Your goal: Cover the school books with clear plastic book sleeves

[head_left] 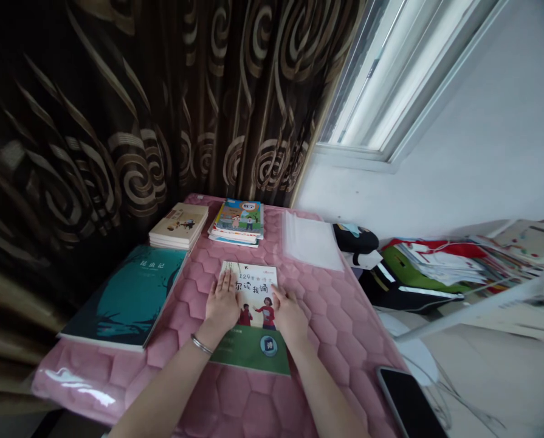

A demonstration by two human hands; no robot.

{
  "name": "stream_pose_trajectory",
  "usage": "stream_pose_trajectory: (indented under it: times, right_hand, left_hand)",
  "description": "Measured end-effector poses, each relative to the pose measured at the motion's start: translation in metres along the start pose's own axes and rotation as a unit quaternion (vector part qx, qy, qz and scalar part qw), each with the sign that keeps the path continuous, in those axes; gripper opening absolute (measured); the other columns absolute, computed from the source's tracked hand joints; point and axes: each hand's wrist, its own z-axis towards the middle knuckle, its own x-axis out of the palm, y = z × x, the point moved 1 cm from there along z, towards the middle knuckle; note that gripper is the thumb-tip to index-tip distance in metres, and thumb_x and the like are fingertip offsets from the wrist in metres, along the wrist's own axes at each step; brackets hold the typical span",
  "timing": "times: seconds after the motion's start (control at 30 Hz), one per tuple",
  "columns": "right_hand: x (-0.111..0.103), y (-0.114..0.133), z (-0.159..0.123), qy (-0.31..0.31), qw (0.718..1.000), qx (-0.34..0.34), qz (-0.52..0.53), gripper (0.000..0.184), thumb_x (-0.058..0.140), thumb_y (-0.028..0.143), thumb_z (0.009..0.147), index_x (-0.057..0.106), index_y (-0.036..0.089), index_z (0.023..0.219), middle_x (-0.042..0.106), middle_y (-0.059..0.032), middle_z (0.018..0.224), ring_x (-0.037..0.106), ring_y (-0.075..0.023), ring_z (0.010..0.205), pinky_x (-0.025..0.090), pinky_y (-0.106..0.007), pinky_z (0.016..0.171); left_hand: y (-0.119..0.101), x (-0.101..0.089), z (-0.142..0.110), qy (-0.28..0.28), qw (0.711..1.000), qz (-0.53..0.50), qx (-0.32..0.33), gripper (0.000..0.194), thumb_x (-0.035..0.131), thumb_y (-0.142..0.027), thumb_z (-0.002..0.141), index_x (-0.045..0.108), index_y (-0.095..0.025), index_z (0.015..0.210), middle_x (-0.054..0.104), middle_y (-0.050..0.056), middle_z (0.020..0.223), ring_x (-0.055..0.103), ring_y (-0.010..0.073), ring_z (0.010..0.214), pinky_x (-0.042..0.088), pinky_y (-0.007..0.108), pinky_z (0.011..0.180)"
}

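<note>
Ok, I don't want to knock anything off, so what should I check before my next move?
1. White-and-green book closed, front cover up: ok.
2. Left hand in contact: ok, it lies on the cover's left side.
3. Right hand in contact: ok, it touches the book's right edge.
4. Blue-topped stack squared up: not ok, its edges are uneven.
5. Phone well inside the pink table cover's edge: not ok, it sits at the right edge.
6. Nothing under the white-and-green book: cannot tell, its underside is hidden.
</note>
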Motion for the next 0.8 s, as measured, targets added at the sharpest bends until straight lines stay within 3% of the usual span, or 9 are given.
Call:
stream_pose_trajectory:
  times: [0.1, 0.2, 0.3, 0.43, 0.5, 0.63, 0.8]
  right_hand:
    - [-0.003, 0.001, 0.000, 0.004, 1.000, -0.013, -0.024, 0.043, 0.032, 0.031, 0.102, 0.052, 0.035, 0.140, 0.062, -0.0087, 0.116, 0.067, -0.0174, 0.087, 0.047, -0.025, 0.065]
    - [-0.006, 0.012, -0.004, -0.029, 0.995, -0.054, -0.083, 0.045, 0.035, 0.022, 0.099, 0.055, 0.026, 0.138, 0.062, -0.0150, 0.121, 0.063, -0.0258, 0.102, 0.049, -0.034, 0.078]
    - [0.001, 0.037, -0.007, -0.053, 0.983, -0.164, -0.067, 0.045, 0.038, 0.025, 0.098, 0.054, 0.019, 0.139, 0.055, -0.0156, 0.138, 0.052, -0.0301, 0.123, 0.045, -0.040, 0.097]
    - [0.021, 0.064, 0.009, 0.025, 0.946, -0.324, 0.016, 0.053, 0.025, 0.036, 0.102, 0.039, 0.017, 0.149, 0.041, -0.0078, 0.153, 0.035, -0.0211, 0.142, 0.028, -0.038, 0.117]
    - [0.026, 0.062, 0.026, 0.059, 0.946, -0.318, 0.008, 0.057, 0.022, 0.040, 0.102, 0.034, 0.014, 0.151, 0.031, -0.0081, 0.158, 0.023, -0.0203, 0.147, 0.018, -0.041, 0.121]
    - [0.022, 0.036, 0.060, 0.091, 0.972, -0.215, -0.032, 0.064, 0.017, 0.044, 0.101, 0.021, 0.006, 0.154, 0.012, -0.0112, 0.162, 0.007, -0.0212, 0.150, 0.008, -0.042, 0.122]
    - [0.024, 0.020, 0.068, 0.073, 0.983, -0.166, -0.030, 0.064, 0.015, 0.041, 0.101, 0.020, 0.005, 0.154, 0.010, -0.0108, 0.162, 0.005, -0.0215, 0.150, 0.004, -0.043, 0.122]
  left_hand:
    - [0.011, -0.002, -0.003, 0.014, 1.000, 0.015, -0.004, 0.056, 0.032, -0.029, 0.098, 0.034, -0.008, 0.150, 0.028, 0.013, 0.158, 0.028, 0.0243, 0.146, 0.025, 0.041, 0.120]
    - [0.012, 0.000, -0.002, 0.012, 0.999, 0.029, -0.003, 0.056, 0.032, -0.030, 0.098, 0.034, -0.009, 0.150, 0.028, 0.012, 0.158, 0.028, 0.0242, 0.146, 0.025, 0.042, 0.119]
    - [0.011, 0.002, -0.002, 0.005, 0.999, 0.037, 0.003, 0.056, 0.031, -0.029, 0.097, 0.034, -0.010, 0.150, 0.028, 0.012, 0.158, 0.028, 0.0245, 0.146, 0.027, 0.042, 0.119]
    - [0.013, 0.003, -0.002, 0.022, 0.998, 0.045, 0.031, 0.057, 0.032, -0.022, 0.095, 0.034, -0.008, 0.150, 0.029, 0.013, 0.158, 0.025, 0.0245, 0.147, 0.026, 0.041, 0.119]
    - [0.014, 0.004, -0.003, 0.007, 0.998, 0.046, 0.031, 0.055, 0.031, -0.023, 0.096, 0.036, -0.008, 0.149, 0.030, 0.013, 0.157, 0.026, 0.0246, 0.147, 0.027, 0.041, 0.119]
    - [0.016, 0.007, -0.003, -0.025, 0.999, 0.037, 0.018, 0.055, 0.031, -0.029, 0.098, 0.038, -0.010, 0.149, 0.034, 0.013, 0.156, 0.032, 0.0246, 0.145, 0.030, 0.042, 0.117]
    - [0.006, 0.004, 0.007, 0.000, 1.000, 0.023, -0.003, 0.056, 0.031, -0.028, 0.096, 0.036, -0.012, 0.150, 0.032, 0.012, 0.157, 0.029, 0.0251, 0.146, 0.019, 0.050, 0.120]
